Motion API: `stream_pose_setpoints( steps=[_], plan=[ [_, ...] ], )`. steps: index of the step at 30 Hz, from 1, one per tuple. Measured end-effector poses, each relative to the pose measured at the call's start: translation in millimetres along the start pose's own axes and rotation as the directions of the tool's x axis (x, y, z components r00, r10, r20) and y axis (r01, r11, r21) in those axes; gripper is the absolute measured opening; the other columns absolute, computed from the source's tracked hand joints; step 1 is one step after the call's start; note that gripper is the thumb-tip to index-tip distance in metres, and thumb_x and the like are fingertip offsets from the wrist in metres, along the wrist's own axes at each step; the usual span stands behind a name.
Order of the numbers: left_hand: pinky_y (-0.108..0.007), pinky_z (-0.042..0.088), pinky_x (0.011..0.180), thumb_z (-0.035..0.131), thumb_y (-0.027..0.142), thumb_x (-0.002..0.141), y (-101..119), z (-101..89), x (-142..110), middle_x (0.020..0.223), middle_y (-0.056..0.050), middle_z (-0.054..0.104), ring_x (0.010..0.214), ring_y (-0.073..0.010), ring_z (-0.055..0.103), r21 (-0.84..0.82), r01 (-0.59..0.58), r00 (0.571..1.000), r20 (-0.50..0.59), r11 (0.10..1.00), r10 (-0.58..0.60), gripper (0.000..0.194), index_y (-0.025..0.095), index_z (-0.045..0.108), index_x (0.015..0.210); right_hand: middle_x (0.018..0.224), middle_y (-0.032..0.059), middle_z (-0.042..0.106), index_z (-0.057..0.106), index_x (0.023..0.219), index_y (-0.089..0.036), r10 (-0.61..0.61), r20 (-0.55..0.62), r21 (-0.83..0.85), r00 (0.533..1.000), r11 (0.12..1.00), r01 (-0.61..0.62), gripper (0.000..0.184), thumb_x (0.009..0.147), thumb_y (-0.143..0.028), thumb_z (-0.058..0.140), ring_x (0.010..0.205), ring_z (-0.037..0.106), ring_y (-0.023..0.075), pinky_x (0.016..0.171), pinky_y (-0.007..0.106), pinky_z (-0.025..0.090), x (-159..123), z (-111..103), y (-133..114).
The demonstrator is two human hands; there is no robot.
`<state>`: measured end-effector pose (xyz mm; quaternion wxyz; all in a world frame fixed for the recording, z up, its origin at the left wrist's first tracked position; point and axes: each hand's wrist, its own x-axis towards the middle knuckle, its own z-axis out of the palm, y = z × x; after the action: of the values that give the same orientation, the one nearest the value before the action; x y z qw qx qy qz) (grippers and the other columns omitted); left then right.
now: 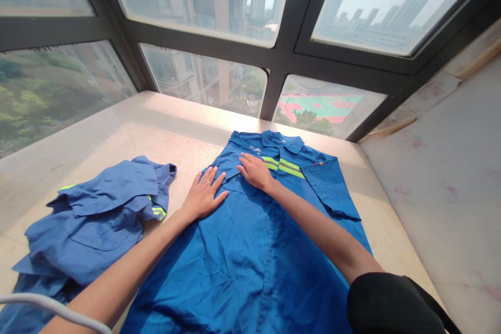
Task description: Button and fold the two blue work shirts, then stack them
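Observation:
A blue work shirt (pixel 242 250) with a collar and a yellow-green and grey reflective stripe lies spread front side up, its collar toward the window. My left hand (pixel 204 193) rests flat on its left edge, fingers spread, a ring on one finger. Close by, my right hand (pixel 253 169) lies on the left chest near the pocket and the stripe, its fingers stretched out. The right sleeve of the shirt is laid across the front. Both forearms reach over the cloth and cover part of it.
A crumpled blue garment (pixel 105 214) with reflective trim lies at the left on the pale sill (pixel 156 125). A white cable (pixel 58 309) crosses the lower left corner. Dark window frames (pixel 203 44) rise behind, and a patterned wall (pixel 442 182) stands at the right.

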<state>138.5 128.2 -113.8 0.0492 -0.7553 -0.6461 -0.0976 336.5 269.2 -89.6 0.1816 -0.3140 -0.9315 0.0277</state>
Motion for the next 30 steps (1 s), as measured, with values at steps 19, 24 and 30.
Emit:
stream_pose_setpoints(
  steps=[19, 24, 30],
  plan=[
    [-0.054, 0.018, 0.12, 0.036, 0.058, 0.099, 4.5, 2.3, 10.8, 0.16, -0.019, 0.029, 0.15, -0.0351, 0.025, 0.077, -0.017, 0.998, 0.064, 0.997, 0.012, 0.069, 0.017, 0.039, 0.155, 0.158, 0.0163, 0.035, 0.045, 0.151, -0.013, 0.299, 0.063, -0.129, 0.952, 0.948, -0.29, 0.059, 0.104, -0.049, 0.035, 0.148, 0.032, 0.0291, 0.118, 0.05, 0.033, -280.3, -73.3, 58.3],
    [-0.053, 0.016, 0.121, 0.033, 0.057, 0.1, 7.2, 2.2, 32.2, 0.162, -0.018, 0.026, 0.151, -0.0335, 0.022, 0.098, -0.006, 0.992, 0.126, 0.995, -0.006, 0.069, 0.017, 0.035, 0.157, 0.158, 0.0163, 0.035, 0.046, 0.15, -0.011, 0.289, 0.087, -0.118, 0.953, 0.953, -0.278, 0.061, 0.104, -0.05, 0.034, 0.148, 0.033, 0.0298, 0.119, 0.049, 0.032, -267.8, -75.6, 79.4],
    [-0.054, 0.02, 0.119, 0.034, 0.049, 0.101, 20.3, -1.6, 61.1, 0.16, -0.019, 0.031, 0.151, -0.0346, 0.022, 0.069, 0.009, 0.995, 0.102, 0.998, -0.016, 0.064, 0.014, 0.04, 0.154, 0.154, 0.0179, 0.041, 0.052, 0.145, -0.01, 0.31, 0.066, -0.119, 0.949, 0.946, -0.301, 0.055, 0.103, -0.045, 0.042, 0.145, 0.038, 0.0307, 0.119, 0.047, 0.034, -253.8, -80.1, 103.7]
  ],
)
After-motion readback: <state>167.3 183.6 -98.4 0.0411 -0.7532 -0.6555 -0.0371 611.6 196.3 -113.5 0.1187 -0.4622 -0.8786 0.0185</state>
